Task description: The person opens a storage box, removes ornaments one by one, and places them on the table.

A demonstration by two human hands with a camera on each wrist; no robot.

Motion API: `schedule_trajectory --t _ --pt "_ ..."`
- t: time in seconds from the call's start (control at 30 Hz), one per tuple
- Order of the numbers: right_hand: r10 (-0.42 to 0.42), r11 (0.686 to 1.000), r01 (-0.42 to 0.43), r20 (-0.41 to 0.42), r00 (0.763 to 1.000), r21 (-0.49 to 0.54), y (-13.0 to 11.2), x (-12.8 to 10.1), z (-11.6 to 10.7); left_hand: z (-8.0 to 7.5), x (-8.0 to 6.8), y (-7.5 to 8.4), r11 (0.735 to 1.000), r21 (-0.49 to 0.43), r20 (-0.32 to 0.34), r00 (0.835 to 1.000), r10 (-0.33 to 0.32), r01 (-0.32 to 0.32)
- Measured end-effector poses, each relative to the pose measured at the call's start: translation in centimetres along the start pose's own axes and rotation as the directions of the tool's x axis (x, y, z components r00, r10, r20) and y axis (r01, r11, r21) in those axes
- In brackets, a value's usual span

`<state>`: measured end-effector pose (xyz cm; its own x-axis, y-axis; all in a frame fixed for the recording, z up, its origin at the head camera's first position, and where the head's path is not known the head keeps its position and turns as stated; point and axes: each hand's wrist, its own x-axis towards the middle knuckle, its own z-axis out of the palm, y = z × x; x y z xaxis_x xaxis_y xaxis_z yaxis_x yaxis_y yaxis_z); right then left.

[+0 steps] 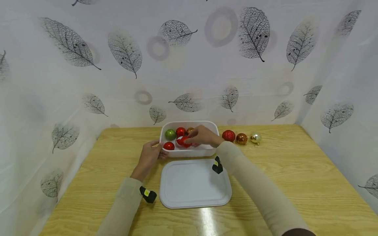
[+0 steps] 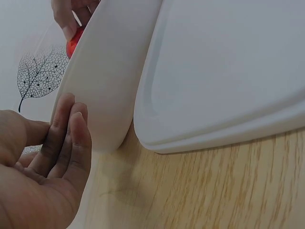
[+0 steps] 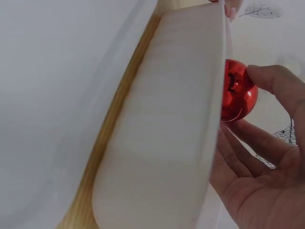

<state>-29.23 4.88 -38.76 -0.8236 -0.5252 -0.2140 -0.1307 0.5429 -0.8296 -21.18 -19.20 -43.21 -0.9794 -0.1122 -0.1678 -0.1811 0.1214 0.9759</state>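
Note:
My right hand (image 1: pixel 201 136) pinches a shiny red Christmas ball (image 3: pixel 239 90) between thumb and fingers, inside the white plastic box (image 1: pixel 191 153). In the right wrist view the box wall hides part of that ball. At the box's left front corner, my left hand (image 1: pixel 150 156) holds the wall, thumb at the rim and fingers along the outside, as the left wrist view (image 2: pixel 57 157) shows. Around the held ball in the box are a green ball (image 1: pixel 170 134), a red ball (image 1: pixel 181 131), a brown ball (image 1: pixel 190 130) and another red ball (image 1: pixel 169 146).
A white lid (image 1: pixel 196 183) lies flat on the wooden table (image 1: pixel 280 183), just in front of the box. To the box's right stand a red glitter ball (image 1: pixel 228 136), a copper ball (image 1: pixel 241 138) and a gold ball (image 1: pixel 255 138). A leaf-patterned curtain (image 1: pixel 189 72) hangs behind.

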Motion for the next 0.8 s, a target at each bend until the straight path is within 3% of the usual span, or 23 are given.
schedule_trajectory --t 0.47,0.8 --pt "0.021 0.999 -0.020 -0.048 0.999 0.030 -0.7 -2.2 -3.0 0.1 0.0 0.0 0.999 0.018 -0.012 1.000 -0.026 0.026" --pt "0.022 0.999 -0.024 -0.082 0.996 -0.027 -0.4 -3.5 -5.2 0.1 0.1 0.0 1.000 0.011 -0.009 1.000 -0.019 0.019"
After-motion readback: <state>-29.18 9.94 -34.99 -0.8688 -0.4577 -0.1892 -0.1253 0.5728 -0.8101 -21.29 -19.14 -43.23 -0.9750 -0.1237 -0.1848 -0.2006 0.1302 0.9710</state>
